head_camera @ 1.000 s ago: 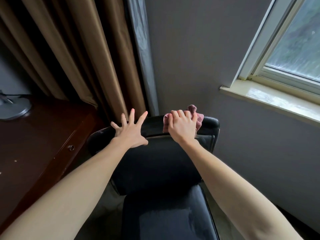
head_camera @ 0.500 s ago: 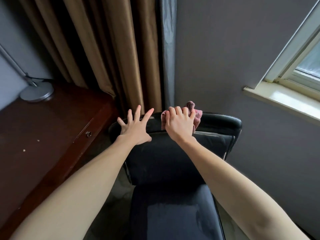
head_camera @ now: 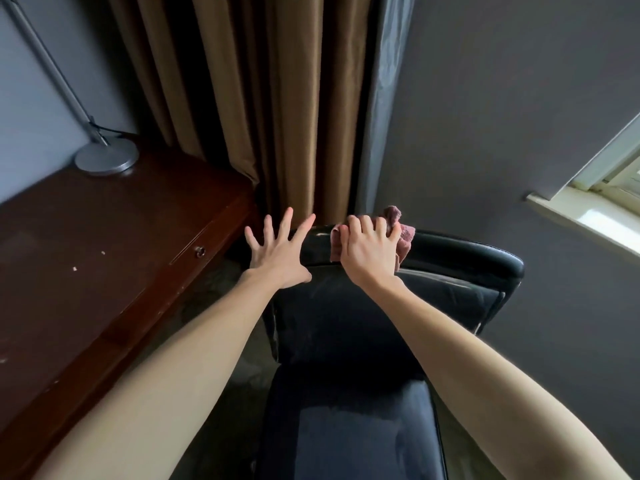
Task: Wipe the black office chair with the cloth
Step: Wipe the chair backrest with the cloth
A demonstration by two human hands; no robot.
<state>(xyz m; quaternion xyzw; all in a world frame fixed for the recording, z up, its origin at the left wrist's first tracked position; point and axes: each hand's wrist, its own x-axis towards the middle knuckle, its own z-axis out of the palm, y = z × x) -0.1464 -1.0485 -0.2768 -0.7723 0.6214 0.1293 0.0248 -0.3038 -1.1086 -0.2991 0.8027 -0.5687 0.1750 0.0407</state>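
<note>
- The right hand (head_camera: 370,251) lies on top of the black office chair (head_camera: 346,323), its fingers curled over a bunched pinkish cloth (head_camera: 403,233) and pressing it onto the headrest rim, left of the rim's middle.
- The left hand (head_camera: 277,254) is wide open, fingers straight and splayed, and holds nothing. It sits at the left corner of the backrest; whether the palm touches the leather I cannot tell.
- The step in hand looks like wiping the top rim. Most of the rim, out to its right end, lies beyond the cloth, so the task seems to be in its early part.
- To do it well, flatten the cloth under the palm rather than leave it in a wad; more fabric then meets the leather.
- Draw it along the rim in one long pass toward the right end and wrap it over the edge, so that the far side gets wiped too.
- An office chair probably turns or rolls under a sideways push — plant the open left hand firmly on the backrest before pressing.
- The backrest face and the seat show dull grey patches, so work downward from the rim.
- The wooden counter (head_camera: 104,254) stands just beside the chair on the left, with a lamp base (head_camera: 106,157) at its far end, well apart from both hands.
</note>
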